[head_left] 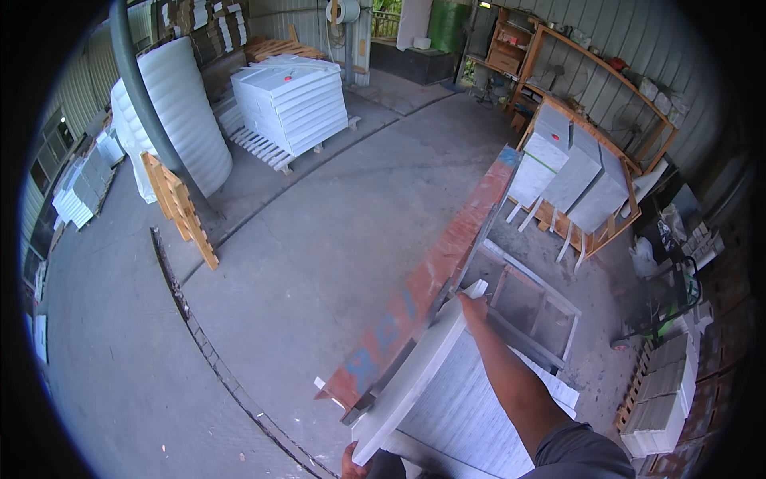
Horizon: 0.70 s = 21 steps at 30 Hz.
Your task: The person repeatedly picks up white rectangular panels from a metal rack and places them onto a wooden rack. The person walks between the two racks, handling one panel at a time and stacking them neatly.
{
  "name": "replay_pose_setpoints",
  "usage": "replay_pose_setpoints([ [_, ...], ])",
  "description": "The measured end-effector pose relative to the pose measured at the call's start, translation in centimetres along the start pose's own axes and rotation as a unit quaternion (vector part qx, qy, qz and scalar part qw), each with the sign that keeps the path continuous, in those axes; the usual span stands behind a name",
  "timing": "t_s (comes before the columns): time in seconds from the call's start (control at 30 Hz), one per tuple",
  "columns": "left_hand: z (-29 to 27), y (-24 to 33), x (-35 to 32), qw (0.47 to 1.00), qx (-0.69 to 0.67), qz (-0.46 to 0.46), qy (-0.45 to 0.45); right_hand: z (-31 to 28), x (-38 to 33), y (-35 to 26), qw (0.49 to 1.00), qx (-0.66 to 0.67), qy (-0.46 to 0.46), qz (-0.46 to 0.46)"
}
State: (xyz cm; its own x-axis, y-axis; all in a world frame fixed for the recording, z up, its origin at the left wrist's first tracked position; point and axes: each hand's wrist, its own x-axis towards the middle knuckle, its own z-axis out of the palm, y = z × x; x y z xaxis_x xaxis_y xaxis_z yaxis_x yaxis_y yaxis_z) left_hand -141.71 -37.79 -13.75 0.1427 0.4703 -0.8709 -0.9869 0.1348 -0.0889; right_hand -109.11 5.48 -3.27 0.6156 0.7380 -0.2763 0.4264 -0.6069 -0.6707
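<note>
A long pale stone-like slab (411,375) stands tilted on its edge in front of me, running from the lower middle up to the right. My right hand (474,308) reaches over and grips its far end, fingers closed round the corner. At the near end my left hand (351,463) holds the lower corner, partly cut off by the lower edge. Beneath my right forearm lie several pale grey, streaked slabs (459,399). A rust-red steel beam (423,291) with blue marks runs just beyond the held slab.
A grey metal frame (570,319) lies right of the beam. Wrapped stacks (550,172) stand on a wooden pallet at the back right; a white stack (287,104) sits farther left. Near a post (148,96) leans a wooden pallet (179,207). A hand truck (662,307) and slabs (658,399) stand right.
</note>
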Motion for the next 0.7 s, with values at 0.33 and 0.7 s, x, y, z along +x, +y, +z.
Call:
replay_pose_setpoints([
  [0.33, 1.2, 0.3, -0.9, 0.987, 0.054, -0.107, -0.111, 0.1, -0.1, -0.7, 0.995, -0.033, 0.047, 0.082],
  [0.7, 2.0, -2.2, -1.7, 0.998, 0.051, -0.011, -0.044, -0.1, 2.2, 2.5, 0.988, 0.037, 0.012, 0.15],
])
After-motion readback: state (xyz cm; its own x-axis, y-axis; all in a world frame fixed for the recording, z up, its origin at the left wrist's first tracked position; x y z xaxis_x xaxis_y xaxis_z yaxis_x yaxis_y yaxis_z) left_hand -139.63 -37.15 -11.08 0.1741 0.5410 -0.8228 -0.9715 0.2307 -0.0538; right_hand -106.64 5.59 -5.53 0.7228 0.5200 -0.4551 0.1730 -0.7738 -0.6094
